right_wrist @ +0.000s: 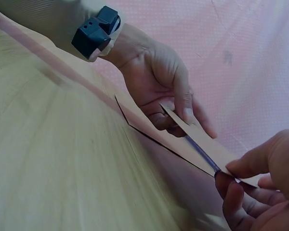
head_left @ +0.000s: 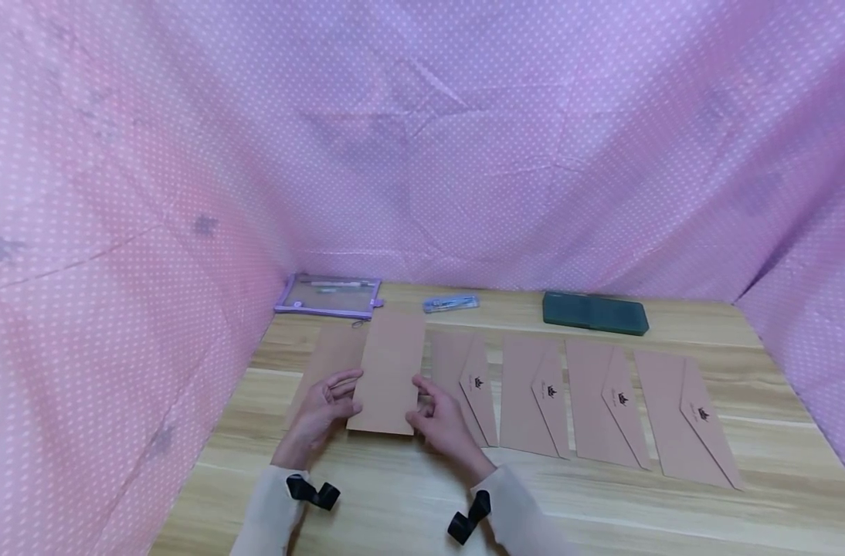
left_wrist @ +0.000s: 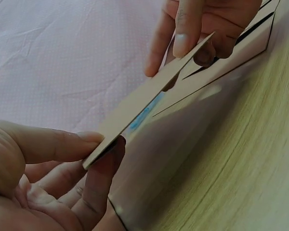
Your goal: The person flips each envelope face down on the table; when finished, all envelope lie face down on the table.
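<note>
My left hand and right hand pinch a plain brown kraft envelope by its two long sides. In the left wrist view, the left thumb lies on its upper face with fingers bent underneath, and the raised envelope stays flat. The right hand grips the opposite edge in the same way. Partly hidden behind the left hand, another brown envelope lies on the table. To the right is a row of several envelopes, the nearest one with a pointed flap and black crown print.
A purple-edged mesh pouch with pens lies at the back left of the wooden table. Behind the envelopes are a small clear pack with blue contents and a dark green case. Pink dotted cloth surrounds the table.
</note>
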Tool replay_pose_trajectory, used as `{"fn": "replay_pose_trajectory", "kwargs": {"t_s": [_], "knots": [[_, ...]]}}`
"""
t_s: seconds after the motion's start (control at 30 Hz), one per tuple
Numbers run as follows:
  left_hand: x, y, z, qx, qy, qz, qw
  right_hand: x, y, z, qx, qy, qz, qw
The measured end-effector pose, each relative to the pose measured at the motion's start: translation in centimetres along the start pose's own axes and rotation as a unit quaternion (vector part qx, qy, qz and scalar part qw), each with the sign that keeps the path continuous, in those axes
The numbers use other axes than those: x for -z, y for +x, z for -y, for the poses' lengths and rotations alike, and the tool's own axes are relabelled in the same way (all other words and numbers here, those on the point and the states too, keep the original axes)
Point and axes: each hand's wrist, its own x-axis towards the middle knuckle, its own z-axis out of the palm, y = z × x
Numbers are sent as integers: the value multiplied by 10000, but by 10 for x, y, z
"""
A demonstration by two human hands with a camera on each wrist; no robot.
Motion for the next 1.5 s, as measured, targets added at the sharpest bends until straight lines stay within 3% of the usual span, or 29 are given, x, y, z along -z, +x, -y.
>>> {"fn": "replay_pose_trajectory", "kwargs": {"t_s": [0.2, 0.4, 0.6, 0.73, 1.07, 1.5], "knots": [[-1, 2, 1, 198, -11, -222, 9996, -4, 3, -6, 80, -287, -223, 9993], [-4, 2, 2, 489, -305, -547, 9968, -6, 5, -7, 4, -630, -311, 9975], [-5, -3, -2, 541, -67, -449, 9975, -5, 7, -4, -35, -1171, -301, 9927], [-7, -7, -5, 584, 61, -410, 9974, -4, 6, 2, -43, -1589, -195, 9871], [-11, -14, -11, 658, 117, -522, 9964, 0, 0, 18, -290, -1975, 304, 9794], [-11, -20, -12, 641, 159, -683, 9955, -2, -9, 27, -401, -2063, 453, 9766]]}}
